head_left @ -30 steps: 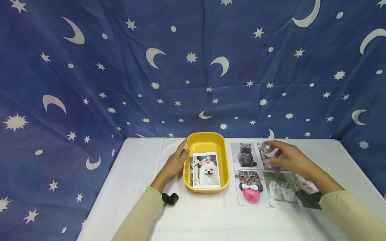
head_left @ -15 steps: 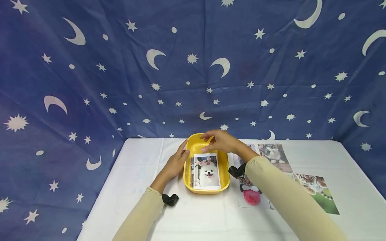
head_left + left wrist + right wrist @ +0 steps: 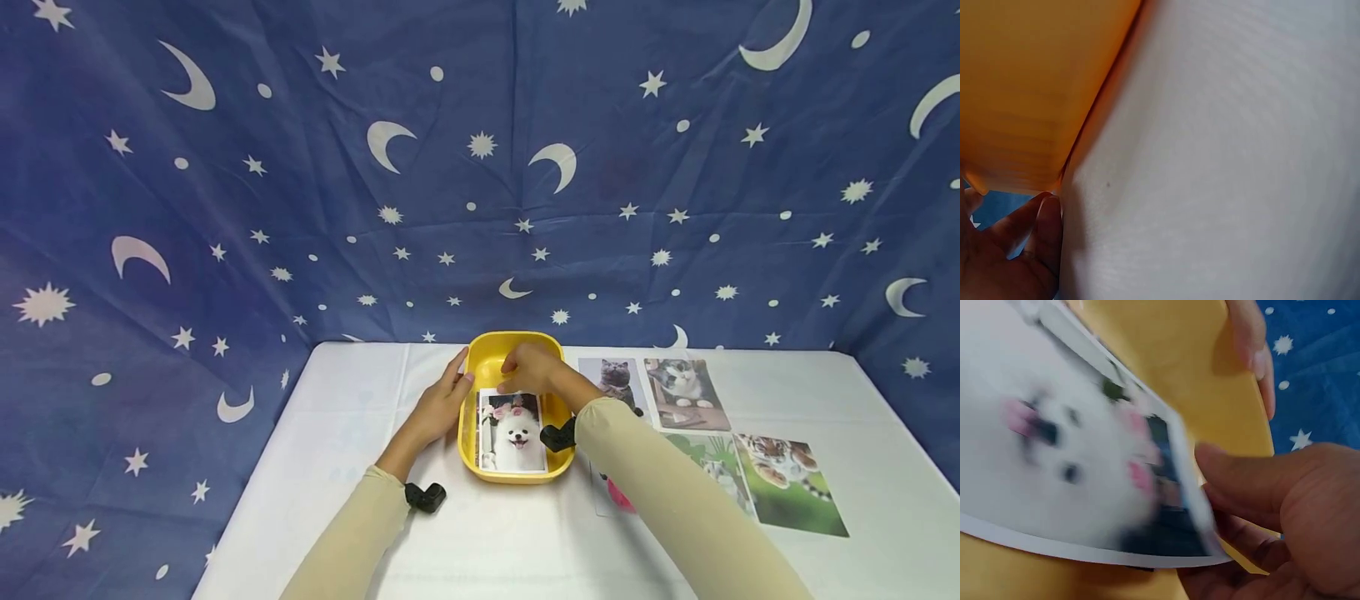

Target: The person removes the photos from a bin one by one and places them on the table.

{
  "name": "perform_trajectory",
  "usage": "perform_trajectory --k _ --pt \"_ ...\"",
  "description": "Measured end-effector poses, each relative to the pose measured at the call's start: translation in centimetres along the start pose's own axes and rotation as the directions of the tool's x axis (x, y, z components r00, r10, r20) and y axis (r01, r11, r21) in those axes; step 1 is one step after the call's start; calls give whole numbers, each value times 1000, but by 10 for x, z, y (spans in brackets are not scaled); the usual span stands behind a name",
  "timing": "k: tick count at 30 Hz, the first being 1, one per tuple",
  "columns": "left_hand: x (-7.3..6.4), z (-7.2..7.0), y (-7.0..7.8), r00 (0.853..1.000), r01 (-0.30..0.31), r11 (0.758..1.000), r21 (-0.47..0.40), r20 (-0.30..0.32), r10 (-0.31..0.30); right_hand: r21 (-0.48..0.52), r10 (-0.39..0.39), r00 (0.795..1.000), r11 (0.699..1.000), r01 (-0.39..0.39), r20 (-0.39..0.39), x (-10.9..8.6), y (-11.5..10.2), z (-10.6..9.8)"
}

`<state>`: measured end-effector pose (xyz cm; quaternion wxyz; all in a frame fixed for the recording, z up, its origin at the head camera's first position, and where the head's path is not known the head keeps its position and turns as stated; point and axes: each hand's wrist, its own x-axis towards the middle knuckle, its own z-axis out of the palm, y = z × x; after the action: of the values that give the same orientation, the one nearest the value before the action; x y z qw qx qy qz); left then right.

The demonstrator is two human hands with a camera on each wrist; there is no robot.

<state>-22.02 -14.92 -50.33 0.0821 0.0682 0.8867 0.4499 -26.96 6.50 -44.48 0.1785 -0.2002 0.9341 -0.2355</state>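
Note:
A yellow plastic tray (image 3: 555,468) stands on the white table, with a photo card of a white dog (image 3: 517,437) inside. Part of another card shows behind its left edge. My left hand (image 3: 438,404) holds the tray's left wall, thumb at the rim and fingers along the outside. Inside the tray, my right hand (image 3: 534,368) pinches the dog card's far edge. In the right wrist view, the thumb (image 3: 1235,475) lies at that edge and the other fingers reach beneath; the card (image 3: 1085,444) is blurred there.
Right of the tray lie a grey cat card (image 3: 617,375), a grey-and-white cat card (image 3: 686,396), a rabbit card (image 3: 712,454) and a tiger card (image 3: 795,487). My right sleeve (image 3: 675,492) covers most of a pink-ball card (image 3: 618,498). A blue star-patterned cloth (image 3: 420,275) hangs behind.
My right hand has moved left from the grey-and-white cat card into the tray and down to the dog card's far edge. My left hand stays on the tray.

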Motion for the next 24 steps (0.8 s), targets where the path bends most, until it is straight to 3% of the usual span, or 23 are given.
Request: perform_trajectory --k 4,9,14,19,24 --pt "0 0 -1 1000 0 1000 3 2 0 35 1 999 999 0 -34 -10 -1 2" --pt "0 0 -1 1000 -7 1000 10 -1 7 50 -101 993 993 104 -58 -30 -3 6" --pt "0 -1 -1 1000 -2 1000 22 -4 2 50 -158 987 986 159 -26 -49 -2 8" --pt "-1 -1 -1 1000 -3 1000 16 4 2 83 -155 988 984 156 -28 -64 -2 13" --pt "0 -1 -1 1000 -10 1000 9 2 10 124 -118 986 984 132 -116 -71 -2 20"
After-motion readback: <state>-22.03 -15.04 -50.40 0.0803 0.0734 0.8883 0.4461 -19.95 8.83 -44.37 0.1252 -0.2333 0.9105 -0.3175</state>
